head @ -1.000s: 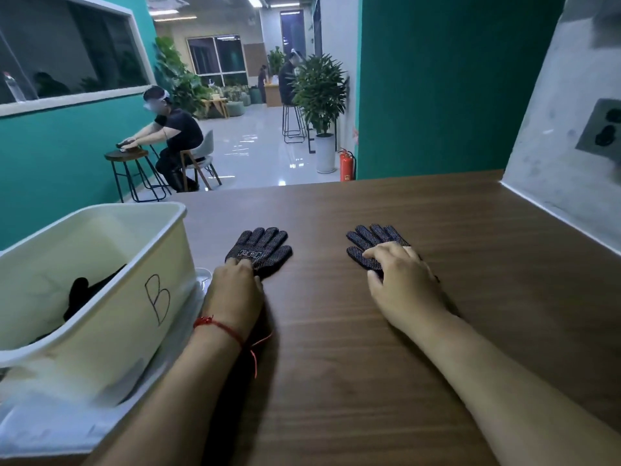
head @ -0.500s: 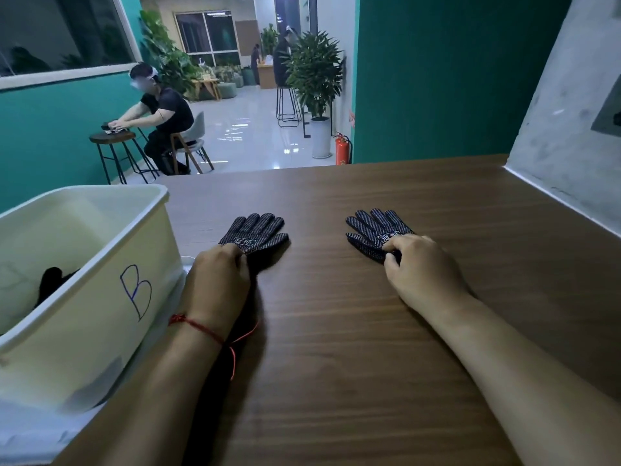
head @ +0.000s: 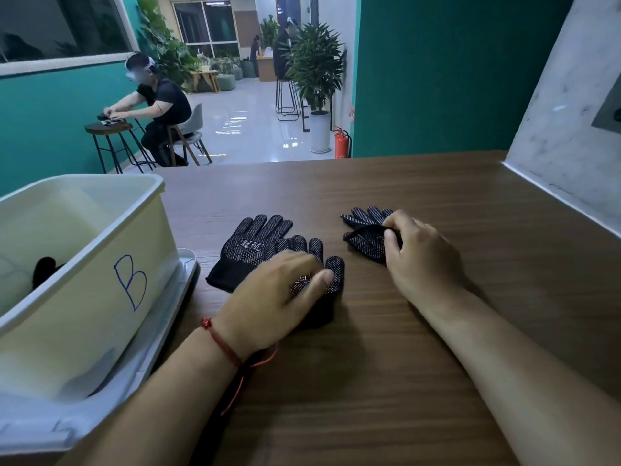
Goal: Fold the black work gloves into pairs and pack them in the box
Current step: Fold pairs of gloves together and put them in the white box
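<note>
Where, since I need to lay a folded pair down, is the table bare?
Bare: table between the forearms, far strip beyond the gloves, and from right hand to wall. Crowded: box and gloves by left hand.

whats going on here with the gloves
A person is sorting black work gloves on a wooden table. The left hand presses on one glove beside a second glove lying flat; the right hand pinches a third glove by its edge. The white box marked B sits at left with something black inside.
</note>
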The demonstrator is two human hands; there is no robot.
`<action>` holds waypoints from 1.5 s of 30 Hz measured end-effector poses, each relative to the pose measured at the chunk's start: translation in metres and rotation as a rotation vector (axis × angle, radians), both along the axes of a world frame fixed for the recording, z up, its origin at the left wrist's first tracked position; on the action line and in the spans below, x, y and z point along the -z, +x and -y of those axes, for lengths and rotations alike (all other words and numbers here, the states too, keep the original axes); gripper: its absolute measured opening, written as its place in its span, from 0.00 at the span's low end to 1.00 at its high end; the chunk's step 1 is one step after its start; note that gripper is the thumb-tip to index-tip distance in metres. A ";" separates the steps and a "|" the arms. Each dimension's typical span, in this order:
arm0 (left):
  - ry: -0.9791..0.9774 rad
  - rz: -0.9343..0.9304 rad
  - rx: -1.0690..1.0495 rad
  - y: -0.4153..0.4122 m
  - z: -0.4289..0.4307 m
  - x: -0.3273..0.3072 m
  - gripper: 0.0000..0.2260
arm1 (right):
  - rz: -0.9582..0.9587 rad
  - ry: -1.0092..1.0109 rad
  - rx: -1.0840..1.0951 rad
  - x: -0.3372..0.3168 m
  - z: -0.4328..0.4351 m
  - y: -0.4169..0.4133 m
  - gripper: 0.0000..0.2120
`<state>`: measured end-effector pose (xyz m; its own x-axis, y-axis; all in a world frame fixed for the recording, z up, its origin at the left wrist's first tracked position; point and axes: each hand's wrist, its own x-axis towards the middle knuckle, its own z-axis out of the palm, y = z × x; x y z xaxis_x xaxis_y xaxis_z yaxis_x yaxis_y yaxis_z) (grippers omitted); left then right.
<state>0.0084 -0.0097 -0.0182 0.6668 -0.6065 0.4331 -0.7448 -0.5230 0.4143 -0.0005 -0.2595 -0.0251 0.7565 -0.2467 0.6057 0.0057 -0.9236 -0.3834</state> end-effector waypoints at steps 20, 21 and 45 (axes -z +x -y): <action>0.280 -0.233 -0.494 0.025 -0.022 0.015 0.35 | 0.032 0.573 -0.167 -0.044 -0.018 -0.007 0.05; 0.292 -0.221 -0.536 0.027 -0.023 0.017 0.33 | 0.011 0.670 -0.181 -0.051 -0.022 -0.004 0.04; 0.257 -0.087 -0.289 0.024 -0.017 0.023 0.24 | -0.484 1.336 -0.587 -0.033 -0.052 -0.030 0.27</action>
<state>0.0320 0.0076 -0.0414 0.8533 -0.4695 0.2266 -0.5197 -0.8008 0.2977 -0.0308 -0.2080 0.0077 0.9912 0.0012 -0.1326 -0.1308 0.1727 -0.9762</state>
